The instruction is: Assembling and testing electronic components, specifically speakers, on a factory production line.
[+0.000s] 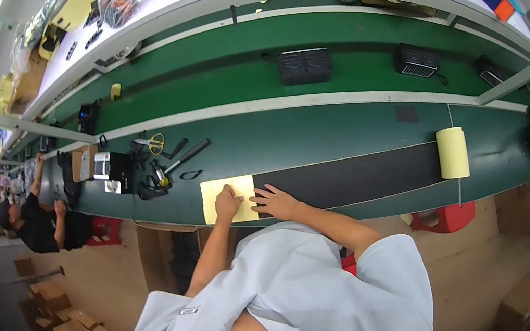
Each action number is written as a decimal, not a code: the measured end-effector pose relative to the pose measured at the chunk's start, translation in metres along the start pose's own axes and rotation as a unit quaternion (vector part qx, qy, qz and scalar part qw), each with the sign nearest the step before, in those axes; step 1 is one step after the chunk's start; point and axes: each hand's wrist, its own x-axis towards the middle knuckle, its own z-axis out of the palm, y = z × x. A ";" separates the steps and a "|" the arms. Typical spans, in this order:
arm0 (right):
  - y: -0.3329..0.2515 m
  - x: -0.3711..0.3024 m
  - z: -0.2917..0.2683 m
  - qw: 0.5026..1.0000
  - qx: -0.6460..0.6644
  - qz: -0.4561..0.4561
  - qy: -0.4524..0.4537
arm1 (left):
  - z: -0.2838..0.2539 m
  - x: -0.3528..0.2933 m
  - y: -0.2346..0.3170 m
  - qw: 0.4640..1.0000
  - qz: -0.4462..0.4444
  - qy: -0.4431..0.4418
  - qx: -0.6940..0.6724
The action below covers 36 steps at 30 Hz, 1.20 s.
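Observation:
A long black strip (346, 178) lies along the green bench in front of me, running to a yellow roll (453, 152) at the right. At its left end a flat, pale yellow sheet (211, 193) shows, with a slightly uneven left edge. My left hand (228, 202) is curled into a fist on the yellow sheet; whatever its fingers hold is hidden. My right hand (275, 202) lies with fingers spread over the border between the yellow sheet and the black strip.
Left of the sheet lie yellow-handled scissors (156, 143), a hammer-like tool (187, 156) and a black loop (191, 174). Black box-shaped devices (304, 66) stand behind. A red stool (445, 217) is at the right, below the bench edge. Another person (44, 224) works at the far left.

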 end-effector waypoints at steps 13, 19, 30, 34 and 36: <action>-0.021 0.001 -0.018 0.998 0.009 -0.053 0.012 | -0.002 -0.008 -0.002 0.998 -0.028 0.025 -0.053; -0.016 -0.001 -0.012 0.988 0.150 0.002 0.044 | -0.006 -0.015 0.010 0.997 -0.037 0.006 -0.064; 0.068 -0.068 -0.020 0.248 0.833 0.324 0.375 | -0.015 -0.023 0.007 0.995 -0.022 -0.014 -0.094; 0.064 -0.061 -0.029 0.301 0.819 0.350 0.340 | -0.015 -0.016 -0.005 0.995 -0.016 -0.026 -0.099; 0.068 -0.046 -0.026 0.322 0.816 0.355 0.323 | -0.011 -0.013 -0.022 0.992 -0.006 -0.003 -0.130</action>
